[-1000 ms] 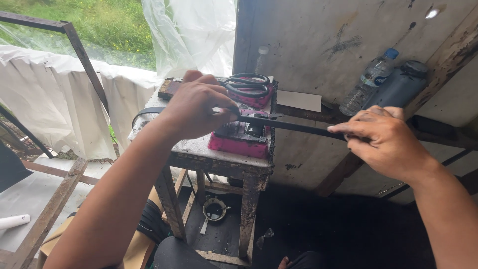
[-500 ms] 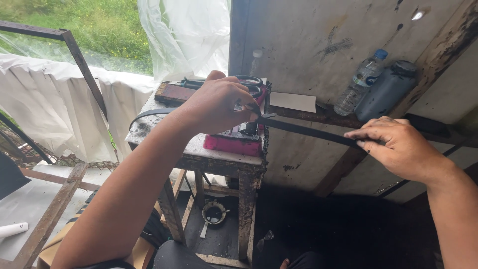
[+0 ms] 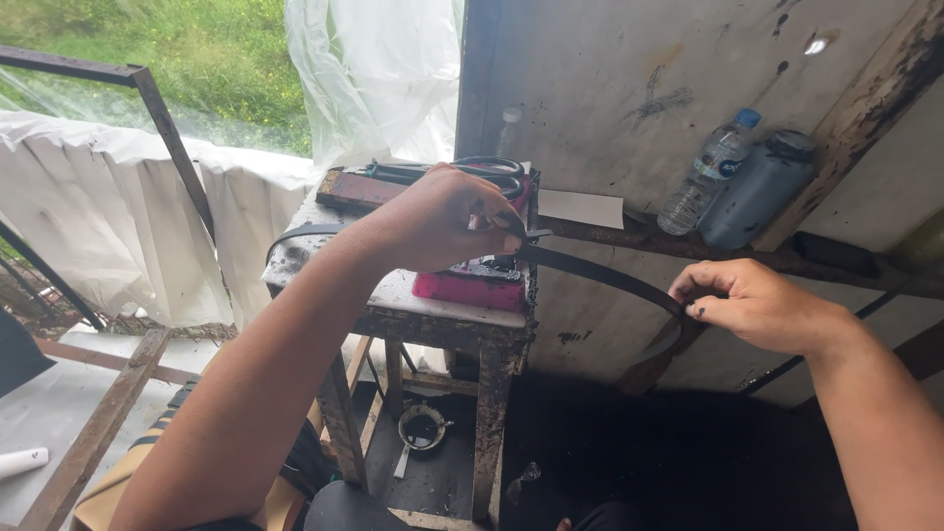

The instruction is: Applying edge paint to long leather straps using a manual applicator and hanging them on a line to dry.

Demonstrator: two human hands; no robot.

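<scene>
A long black strap (image 3: 600, 275) runs from a pink block-shaped device (image 3: 472, 285) on a worn wooden stand (image 3: 433, 320) out to the right. My left hand (image 3: 442, 218) rests over the pink device and pinches the strap's near end with its fingertips. Further right and lower, my right hand (image 3: 752, 303) grips the strap's other end, which bends downward there. Black-handled scissors (image 3: 492, 175) lie on the stand behind my left hand. Another stretch of black strap (image 3: 300, 233) curves off the stand's left side.
A clear plastic bottle (image 3: 710, 169) and a dark grey bottle (image 3: 762, 187) stand on a rusty ledge (image 3: 639, 236) against the stained wall. A white card (image 3: 580, 208) lies on the ledge. Plastic sheeting (image 3: 379, 69) and white cloth (image 3: 108, 206) hang at left. A small round metal part (image 3: 423, 428) sits below.
My right hand has dropped lower and drawn the strap down, so the strap now bends. My left hand has slid forward over the pink device.
</scene>
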